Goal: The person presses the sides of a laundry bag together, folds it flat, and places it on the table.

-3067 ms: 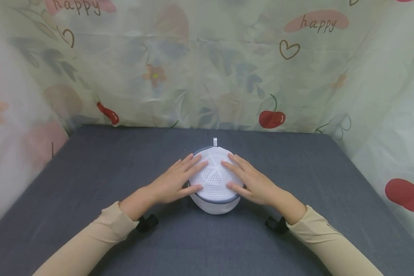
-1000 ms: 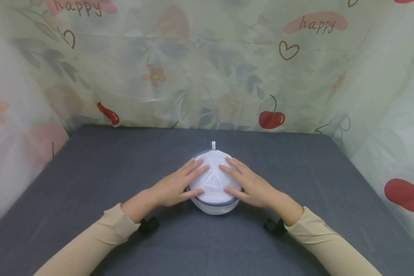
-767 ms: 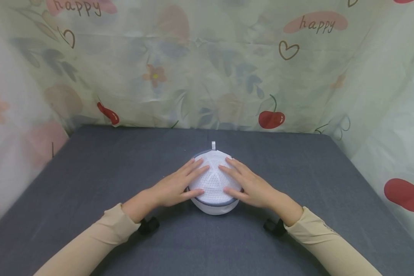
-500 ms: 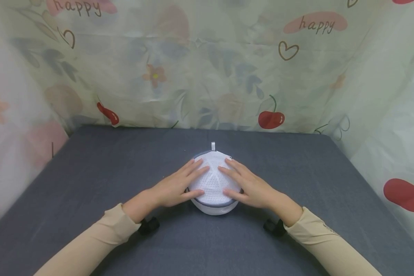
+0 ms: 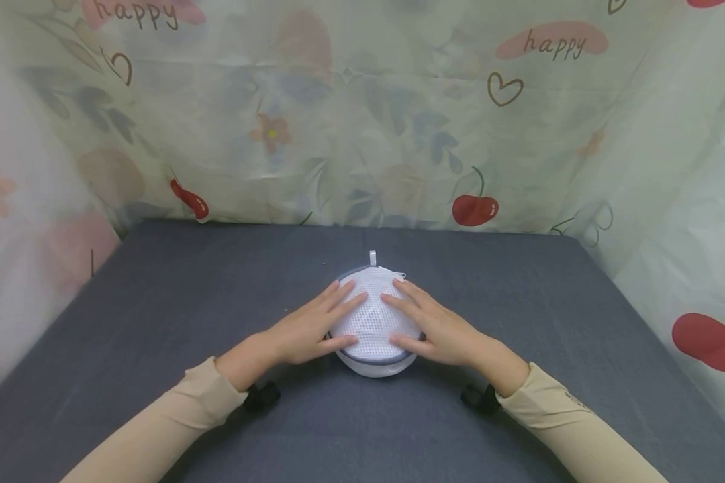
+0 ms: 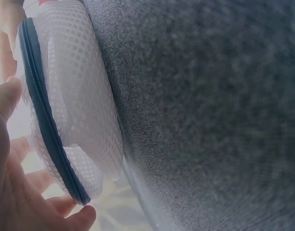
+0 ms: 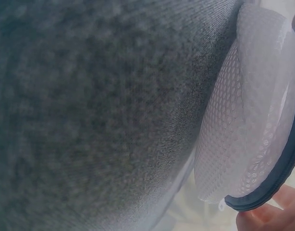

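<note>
White mesh bag lies under flat, straight fingers of both hands

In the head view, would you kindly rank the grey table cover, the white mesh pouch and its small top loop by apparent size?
1. grey table cover, by far the largest.
2. white mesh pouch, under the left hand and right hand.
3. top loop, smallest.

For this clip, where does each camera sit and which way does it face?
Head: worn high, facing forward and down at the grey table; left hand and right hand lie flat on the white mesh pouch.
Left wrist: low at table level, facing the pouch's side; thumb and fingertips show.
Right wrist: low, opposite side; a fingertip shows.
Shared: the pouch's dark zipper band.
</note>
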`<control>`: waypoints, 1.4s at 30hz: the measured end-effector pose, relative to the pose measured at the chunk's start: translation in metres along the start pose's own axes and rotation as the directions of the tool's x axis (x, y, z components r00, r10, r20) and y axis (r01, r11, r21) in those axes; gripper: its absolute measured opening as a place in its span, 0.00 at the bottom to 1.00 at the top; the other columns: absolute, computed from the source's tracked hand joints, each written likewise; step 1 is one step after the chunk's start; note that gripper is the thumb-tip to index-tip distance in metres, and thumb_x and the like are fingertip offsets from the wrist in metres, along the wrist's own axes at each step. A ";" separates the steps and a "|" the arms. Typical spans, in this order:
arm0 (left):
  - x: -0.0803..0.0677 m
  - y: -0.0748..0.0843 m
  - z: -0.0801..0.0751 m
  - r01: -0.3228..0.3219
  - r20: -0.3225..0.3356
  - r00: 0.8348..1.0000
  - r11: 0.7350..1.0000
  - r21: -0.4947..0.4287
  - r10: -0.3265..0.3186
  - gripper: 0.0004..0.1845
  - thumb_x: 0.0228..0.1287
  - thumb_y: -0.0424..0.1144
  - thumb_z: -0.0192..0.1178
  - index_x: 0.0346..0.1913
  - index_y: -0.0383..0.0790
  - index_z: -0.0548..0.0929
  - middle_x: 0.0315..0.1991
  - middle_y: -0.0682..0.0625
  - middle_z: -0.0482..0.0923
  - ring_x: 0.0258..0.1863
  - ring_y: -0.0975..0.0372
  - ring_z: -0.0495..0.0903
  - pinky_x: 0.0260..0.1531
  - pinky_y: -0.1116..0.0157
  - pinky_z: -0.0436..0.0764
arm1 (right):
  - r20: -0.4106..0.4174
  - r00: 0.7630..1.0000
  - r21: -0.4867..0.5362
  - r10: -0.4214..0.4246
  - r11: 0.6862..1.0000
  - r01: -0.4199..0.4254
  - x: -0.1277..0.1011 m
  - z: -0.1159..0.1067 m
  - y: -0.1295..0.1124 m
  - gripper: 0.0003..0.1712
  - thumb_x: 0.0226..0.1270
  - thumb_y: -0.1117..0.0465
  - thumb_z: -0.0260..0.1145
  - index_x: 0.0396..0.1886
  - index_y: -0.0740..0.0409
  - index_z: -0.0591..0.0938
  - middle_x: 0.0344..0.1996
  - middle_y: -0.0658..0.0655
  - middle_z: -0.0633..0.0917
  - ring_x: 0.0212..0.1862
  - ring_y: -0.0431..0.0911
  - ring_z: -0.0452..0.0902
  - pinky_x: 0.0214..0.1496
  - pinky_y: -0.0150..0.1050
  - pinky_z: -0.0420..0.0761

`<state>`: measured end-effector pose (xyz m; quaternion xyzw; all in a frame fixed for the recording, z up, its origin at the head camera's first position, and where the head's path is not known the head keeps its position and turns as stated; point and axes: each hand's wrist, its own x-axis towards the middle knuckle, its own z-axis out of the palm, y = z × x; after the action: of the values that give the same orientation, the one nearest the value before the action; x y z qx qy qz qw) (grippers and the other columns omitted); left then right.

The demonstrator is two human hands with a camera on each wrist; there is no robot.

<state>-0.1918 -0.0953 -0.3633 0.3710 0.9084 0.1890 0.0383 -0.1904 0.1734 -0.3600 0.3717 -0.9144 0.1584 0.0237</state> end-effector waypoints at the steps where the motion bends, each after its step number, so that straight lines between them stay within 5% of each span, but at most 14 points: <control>1: 0.000 0.000 0.001 0.005 0.006 1.000 1.000 0.003 -0.005 0.38 0.67 0.56 0.51 0.74 0.52 0.49 0.76 0.46 0.39 0.75 0.46 0.40 0.68 0.45 0.54 | 0.005 1.000 0.004 0.004 1.000 -0.004 0.000 0.000 0.000 0.39 0.63 0.46 0.62 0.71 0.48 0.60 0.73 0.60 0.55 0.73 0.56 0.52 0.68 0.54 0.64; 17: 0.000 0.002 0.002 0.028 0.048 0.998 1.000 0.014 -0.028 0.37 0.67 0.58 0.48 0.74 0.53 0.48 0.76 0.45 0.38 0.75 0.45 0.40 0.69 0.45 0.53 | 0.115 0.990 0.035 0.081 0.996 -0.085 0.000 0.000 -0.002 0.41 0.65 0.41 0.57 0.73 0.44 0.54 0.75 0.55 0.47 0.75 0.55 0.47 0.69 0.55 0.62; 42: 0.001 0.001 0.004 0.077 0.105 0.991 0.997 0.010 -0.078 0.38 0.67 0.59 0.48 0.74 0.57 0.46 0.76 0.48 0.37 0.75 0.47 0.39 0.69 0.45 0.53 | 0.175 0.982 0.032 0.069 0.997 -0.076 0.002 0.001 -0.001 0.42 0.66 0.40 0.55 0.74 0.41 0.49 0.76 0.56 0.44 0.75 0.56 0.43 0.70 0.57 0.58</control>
<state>-0.1914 -0.0926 -0.3662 0.3450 0.9194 0.1651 0.0923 -0.1909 0.1714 -0.3603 0.3508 -0.9227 0.1439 -0.0693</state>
